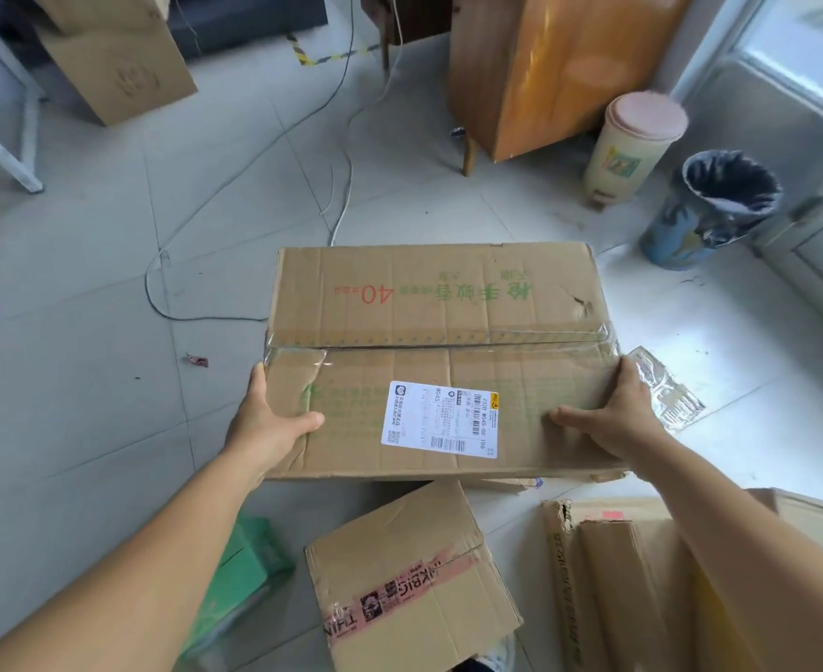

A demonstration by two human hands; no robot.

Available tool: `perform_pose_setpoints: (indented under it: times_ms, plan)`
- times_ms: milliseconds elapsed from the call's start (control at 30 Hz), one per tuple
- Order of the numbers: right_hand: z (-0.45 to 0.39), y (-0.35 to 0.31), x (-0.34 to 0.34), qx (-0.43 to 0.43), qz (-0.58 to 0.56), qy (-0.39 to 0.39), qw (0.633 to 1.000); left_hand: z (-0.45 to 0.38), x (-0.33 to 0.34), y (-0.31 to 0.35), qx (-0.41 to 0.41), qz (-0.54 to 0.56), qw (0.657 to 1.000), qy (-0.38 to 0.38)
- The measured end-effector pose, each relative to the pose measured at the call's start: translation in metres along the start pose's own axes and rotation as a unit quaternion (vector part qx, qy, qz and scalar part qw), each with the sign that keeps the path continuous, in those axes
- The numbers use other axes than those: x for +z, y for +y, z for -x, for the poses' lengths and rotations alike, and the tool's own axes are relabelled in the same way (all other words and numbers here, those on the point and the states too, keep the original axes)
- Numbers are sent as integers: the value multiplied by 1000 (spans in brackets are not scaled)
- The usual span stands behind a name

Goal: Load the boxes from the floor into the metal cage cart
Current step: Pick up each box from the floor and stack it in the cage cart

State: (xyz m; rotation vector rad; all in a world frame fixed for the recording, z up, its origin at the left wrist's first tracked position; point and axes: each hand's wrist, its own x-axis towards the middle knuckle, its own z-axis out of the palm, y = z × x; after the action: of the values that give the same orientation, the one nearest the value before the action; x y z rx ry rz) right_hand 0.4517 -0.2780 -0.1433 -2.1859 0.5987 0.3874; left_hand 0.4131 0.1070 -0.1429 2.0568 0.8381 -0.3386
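1. Two hands clamped on one large cardboard box [441, 356], its long axis running left to right across the view, taped seam parallel to that axis, white shipping label [441, 420] on the near half of the top.
2. Left hand [266, 421] gripping the near-left corner: thumb laid over the top face, fingers wrapped down the left end and out of sight. Right hand [618, 412] mirrored at the near-right corner, thumb on top, fingers curled over the right end.
3. Box centred between both grips, so neither hand nearer; bulk of it lying away from the hands, toward the far side. Judged: weight likely to tip the far edge down on lifting, so a hold closer to mid-length of each end probably steadier.
4. Cannot tell whether the box rests on the floor [85, 332] or already hangs just above it.
5. Nearer than the held box: a smaller taped box [414, 579] at centre, an open torn box [642, 584] to the right, a green package [240, 565] to the left.
6. Farther out: loose cables [254, 157] on the tiles, another carton [118, 65] far left, a wooden cabinet [545, 65] far centre, two bins [635, 147] far right.
7. Metal cage cart not in view; a turn toward it probably needed before loading.
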Motion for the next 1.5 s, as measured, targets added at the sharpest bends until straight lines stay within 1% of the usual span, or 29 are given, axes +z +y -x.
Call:
perform_pose_setpoints:
  times_ms: [233, 367, 533, 700, 867, 1067, 1167, 1367, 1500]
  plan:
    - [116, 5, -25, 21, -13, 66, 997, 51, -50, 7, 76, -38, 996, -33]
    - [192, 18, -35, 60, -30, 116, 991, 87, -75, 11, 125, -56, 988, -73]
    - [273, 36, -52, 75, -57, 173, 980, 133, -91, 15, 171, -68, 976, -112]
    - [345, 61, -69, 103, -76, 217, 968, 178, -91, 14, 208, -68, 964, -151]
    - [416, 93, -75, 128, -111, 242, 955, 229, -86, 5, 244, -77, 950, -180]
    - [511, 140, -82, 145, -122, 272, 944, 300, -84, -25, 285, -98, 932, -201]
    - [569, 164, -86, 164, -128, 292, 934, 341, -82, -41, 306, -103, 919, -225]
    - [667, 203, -86, 200, -149, 341, 906, 408, -75, -61, 348, -108, 890, -274]
    - [724, 216, -81, 225, -180, 388, 875, 443, -66, -57, 378, -132, 863, -308]
